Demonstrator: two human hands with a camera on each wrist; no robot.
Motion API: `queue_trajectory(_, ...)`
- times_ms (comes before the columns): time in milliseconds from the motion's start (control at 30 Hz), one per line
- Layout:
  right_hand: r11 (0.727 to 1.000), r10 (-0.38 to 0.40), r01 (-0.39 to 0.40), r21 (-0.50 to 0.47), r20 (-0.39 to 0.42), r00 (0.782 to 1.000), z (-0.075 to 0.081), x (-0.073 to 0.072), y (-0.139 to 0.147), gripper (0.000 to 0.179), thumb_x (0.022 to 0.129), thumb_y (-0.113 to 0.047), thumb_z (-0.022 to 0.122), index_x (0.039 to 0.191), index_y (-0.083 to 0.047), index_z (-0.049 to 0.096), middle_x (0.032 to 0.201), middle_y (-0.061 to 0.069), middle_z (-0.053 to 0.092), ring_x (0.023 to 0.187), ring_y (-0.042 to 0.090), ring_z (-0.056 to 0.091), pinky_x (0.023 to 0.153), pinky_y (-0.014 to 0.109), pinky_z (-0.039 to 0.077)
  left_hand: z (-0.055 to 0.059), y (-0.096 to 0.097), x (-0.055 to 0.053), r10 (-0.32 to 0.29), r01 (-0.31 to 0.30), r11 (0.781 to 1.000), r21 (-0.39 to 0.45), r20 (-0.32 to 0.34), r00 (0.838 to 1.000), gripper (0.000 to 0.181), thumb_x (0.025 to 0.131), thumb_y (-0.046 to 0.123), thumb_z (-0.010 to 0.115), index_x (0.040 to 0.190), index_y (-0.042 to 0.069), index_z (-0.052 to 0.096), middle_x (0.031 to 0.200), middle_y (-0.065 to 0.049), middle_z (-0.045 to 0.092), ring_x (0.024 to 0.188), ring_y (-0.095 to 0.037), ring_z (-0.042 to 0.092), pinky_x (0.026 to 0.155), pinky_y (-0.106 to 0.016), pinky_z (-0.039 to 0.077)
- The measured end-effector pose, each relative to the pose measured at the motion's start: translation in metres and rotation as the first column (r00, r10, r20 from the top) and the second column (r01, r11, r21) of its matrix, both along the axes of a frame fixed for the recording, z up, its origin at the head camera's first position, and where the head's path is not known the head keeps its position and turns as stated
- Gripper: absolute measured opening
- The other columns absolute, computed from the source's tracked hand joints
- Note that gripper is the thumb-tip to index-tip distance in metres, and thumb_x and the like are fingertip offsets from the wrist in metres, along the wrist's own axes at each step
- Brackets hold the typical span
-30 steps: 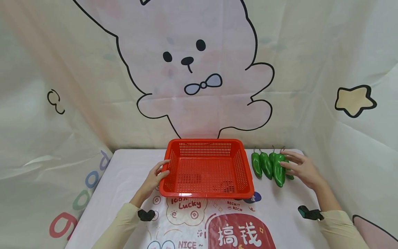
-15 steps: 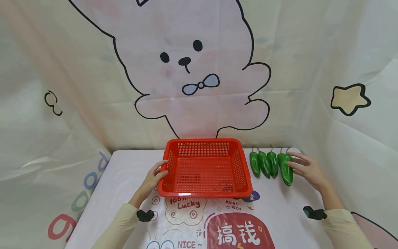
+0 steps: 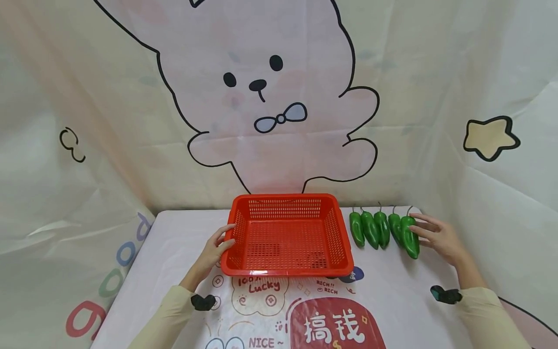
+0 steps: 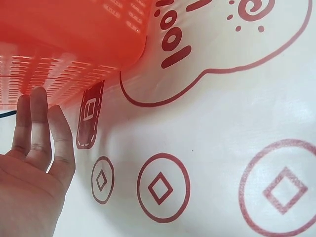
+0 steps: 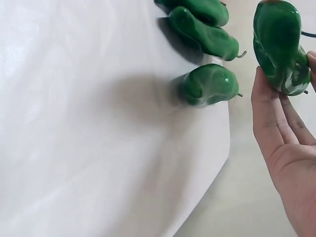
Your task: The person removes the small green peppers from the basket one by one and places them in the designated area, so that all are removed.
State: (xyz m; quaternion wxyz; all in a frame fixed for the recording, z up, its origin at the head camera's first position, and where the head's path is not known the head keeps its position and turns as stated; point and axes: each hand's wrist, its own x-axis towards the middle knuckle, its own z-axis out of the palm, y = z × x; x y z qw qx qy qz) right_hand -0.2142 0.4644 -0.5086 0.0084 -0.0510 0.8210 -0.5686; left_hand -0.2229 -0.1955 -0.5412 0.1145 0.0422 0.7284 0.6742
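A red plastic basket (image 3: pixel 285 237) with slotted walls stands at the back of the table. My left hand (image 3: pixel 214 246) rests against its left rim; in the left wrist view its straight fingers (image 4: pixel 39 116) meet the slotted outer wall. My right hand (image 3: pixel 442 242) holds a glossy green pepper (image 3: pixel 409 237), pinched between thumb and fingers at its stem end. The right wrist view shows this held pepper (image 5: pixel 278 39) raised above the tabletop. Several similar peppers (image 3: pixel 370 230) lie in a row between it and the basket, stems toward the back.
A white printed cover (image 3: pixel 270 315) lies over the table, with red lettering in front of the basket. A fabric wall (image 3: pixel 174 179) with a cartoon figure rises behind the table, and more fabric (image 3: pixel 514 218) hangs at the right side.
My right hand has carried the pepper rightward, from in front of the others to the right end of the row. The left hand and the basket stay in place.
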Motion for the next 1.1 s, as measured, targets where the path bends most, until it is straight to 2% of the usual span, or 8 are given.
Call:
queue_trajectory(200,1.0,-0.017,0.017,0.018,0.024,1.0,-0.004,-0.004,0.008,0.053,0.1,-0.016,0.068,0.147,-0.001,0.049,0.129,-0.009,0.054,0.104,-0.004,0.06,0.078,0.026,0.058,-0.005,-0.001,-0.002,0.001,-0.001,1.0,-0.013,-0.015,1.0,0.051,0.105,0.013,0.058,0.153,0.02,0.043,0.143,-0.03,0.043,0.116,-0.052,0.055,0.082,-0.054,0.057)
queue_trajectory(367,0.997,-0.041,0.038,0.074,0.046,0.998,-0.005,-0.009,0.015,0.06,0.098,-0.018,0.071,0.152,-0.004,0.045,0.148,0.015,0.041,0.11,-0.005,0.052,0.081,0.02,0.055,-0.011,-0.002,-0.003,0.009,-0.01,1.0,-0.022,-0.01,1.0,0.051,0.105,0.015,0.059,0.153,0.022,0.044,0.142,-0.029,0.044,0.113,-0.05,0.059,0.079,-0.052,0.059)
queue_trajectory(600,0.982,-0.077,0.071,0.176,0.031,0.997,-0.005,-0.02,0.02,0.064,0.098,-0.023,0.072,0.152,-0.002,0.044,0.15,0.037,0.033,0.131,0.047,0.037,0.076,0.015,0.052,-0.01,-0.003,-0.003,0.008,-0.008,1.0,-0.006,-0.019,1.0,0.052,0.105,0.015,0.059,0.153,0.021,0.043,0.142,-0.03,0.044,0.112,-0.051,0.059,0.079,-0.051,0.059)
queue_trajectory(700,0.974,-0.089,0.084,0.209,0.013,0.996,-0.01,-0.024,0.022,0.064,0.097,-0.023,0.072,0.15,0.002,0.044,0.148,0.038,0.034,0.132,0.057,0.031,0.073,0.014,0.051,-0.01,-0.004,-0.002,0.0,0.0,1.0,-0.004,-0.022,1.0,0.052,0.105,0.017,0.06,0.154,0.02,0.042,0.142,-0.03,0.044,0.112,-0.051,0.059,0.078,-0.051,0.059)
queue_trajectory(767,0.967,-0.114,0.112,0.229,-0.001,0.993,-0.015,-0.025,0.023,0.064,0.097,-0.022,0.073,0.149,0.003,0.045,0.147,0.038,0.036,0.131,0.056,0.034,0.072,0.015,0.051,-0.01,-0.004,-0.002,0.0,0.0,1.0,-0.004,-0.023,1.0,0.053,0.104,0.018,0.06,0.154,0.02,0.042,0.141,-0.03,0.044,0.112,-0.051,0.059,0.078,-0.05,0.059)
queue_trajectory(933,0.947,-0.194,0.193,0.257,-0.022,0.981,-0.03,-0.027,0.025,0.064,0.095,-0.025,0.075,0.146,0.005,0.049,0.142,0.037,0.044,0.114,0.024,0.056,0.069,0.021,0.055,-0.011,-0.003,-0.002,0.012,-0.013,1.0,-0.012,-0.017,1.0,0.052,0.104,0.018,0.06,0.153,0.022,0.043,0.142,-0.028,0.045,0.114,-0.049,0.059,0.078,-0.048,0.06)
queue_trajectory(1000,0.943,-0.213,0.211,0.258,-0.023,0.977,-0.034,-0.027,0.025,0.065,0.095,-0.026,0.075,0.145,0.006,0.048,0.142,0.037,0.045,0.113,0.024,0.057,0.067,0.021,0.055,-0.011,-0.003,-0.003,0.013,-0.013,1.0,-0.016,-0.016,1.0,0.051,0.105,0.018,0.06,0.153,0.023,0.044,0.142,-0.028,0.045,0.113,-0.049,0.059,0.078,-0.048,0.06)
queue_trajectory(1100,0.937,-0.236,0.231,0.262,-0.016,0.972,-0.039,-0.026,0.025,0.065,0.097,-0.028,0.072,0.145,0.007,0.047,0.142,0.038,0.044,0.122,0.042,0.05,0.066,0.017,0.053,-0.011,-0.003,-0.003,0.012,-0.012,1.0,-0.015,-0.016,1.0,0.051,0.105,0.017,0.06,0.152,0.024,0.044,0.142,-0.028,0.045,0.112,-0.049,0.059,0.077,-0.048,0.06)
